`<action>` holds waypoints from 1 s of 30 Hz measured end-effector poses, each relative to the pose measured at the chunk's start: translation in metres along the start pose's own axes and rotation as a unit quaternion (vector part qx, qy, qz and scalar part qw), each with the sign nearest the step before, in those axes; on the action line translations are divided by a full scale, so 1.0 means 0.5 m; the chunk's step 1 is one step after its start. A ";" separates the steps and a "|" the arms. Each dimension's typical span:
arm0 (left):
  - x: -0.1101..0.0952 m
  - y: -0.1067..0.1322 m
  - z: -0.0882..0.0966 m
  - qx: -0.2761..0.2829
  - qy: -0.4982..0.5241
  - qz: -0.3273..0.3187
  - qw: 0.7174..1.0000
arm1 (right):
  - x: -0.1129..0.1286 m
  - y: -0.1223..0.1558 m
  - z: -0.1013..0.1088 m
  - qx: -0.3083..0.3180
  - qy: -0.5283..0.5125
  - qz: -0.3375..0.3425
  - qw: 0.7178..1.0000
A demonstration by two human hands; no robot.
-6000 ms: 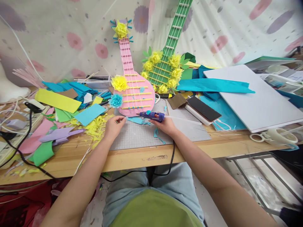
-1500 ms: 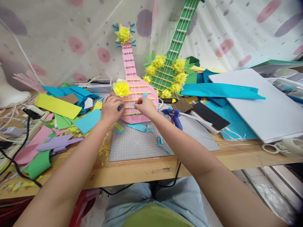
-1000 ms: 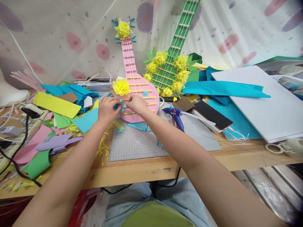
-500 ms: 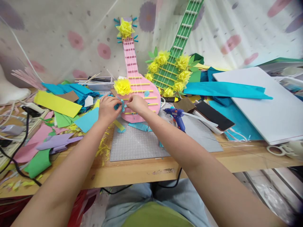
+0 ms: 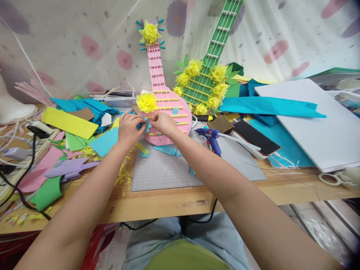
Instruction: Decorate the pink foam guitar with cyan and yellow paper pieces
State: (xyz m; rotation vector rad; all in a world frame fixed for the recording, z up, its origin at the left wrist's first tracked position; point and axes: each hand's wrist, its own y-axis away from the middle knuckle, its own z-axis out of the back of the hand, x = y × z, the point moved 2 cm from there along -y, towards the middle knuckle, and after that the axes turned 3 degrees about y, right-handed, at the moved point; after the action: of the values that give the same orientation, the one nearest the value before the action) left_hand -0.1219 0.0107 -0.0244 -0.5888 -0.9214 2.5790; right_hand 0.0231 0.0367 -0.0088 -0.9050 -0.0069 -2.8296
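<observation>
A pink paper guitar (image 5: 165, 101) leans against the curtain, with a yellow paper flower (image 5: 146, 102) on its body. My left hand (image 5: 128, 126) and my right hand (image 5: 164, 123) meet at the guitar's lower left, both pinching a small blue paper flower (image 5: 143, 124) against it. A blue glue gun (image 5: 210, 135) stands on the grey cutting mat (image 5: 168, 168), to the right of my right hand.
A green paper guitar (image 5: 209, 63) with yellow flowers leans behind. Coloured paper scraps (image 5: 70, 127) cover the left of the wooden table (image 5: 168, 202). A phone (image 5: 250, 137), white board (image 5: 309, 120) and blue tissue (image 5: 270, 107) lie right. Scissors (image 5: 334, 178) lie at the far right.
Six seconds ago my right hand held the glue gun on the mat. It now stands on the mat, and both hands have moved up to the blue flower on the pink guitar.
</observation>
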 end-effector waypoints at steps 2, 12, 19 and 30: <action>0.000 0.000 0.000 0.000 -0.001 -0.002 1.000 | 0.001 -0.001 -0.001 0.000 -0.001 0.000 1.000; 0.001 -0.001 -0.002 0.003 -0.002 -0.001 1.000 | 0.011 -0.001 -0.001 0.013 -0.042 -0.011 0.999; -0.002 -0.002 0.000 0.002 0.004 0.005 1.000 | 0.002 -0.025 -0.020 0.028 -0.119 0.002 0.992; -0.002 0.001 0.003 0.001 0.010 0.002 1.000 | -0.001 -0.037 -0.020 -0.003 -0.144 0.016 0.990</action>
State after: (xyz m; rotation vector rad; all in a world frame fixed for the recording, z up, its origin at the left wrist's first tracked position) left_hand -0.1217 0.0093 -0.0232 -0.6155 -0.9121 2.5718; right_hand 0.0146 0.0543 -0.0165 -1.2932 -0.0202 -2.6465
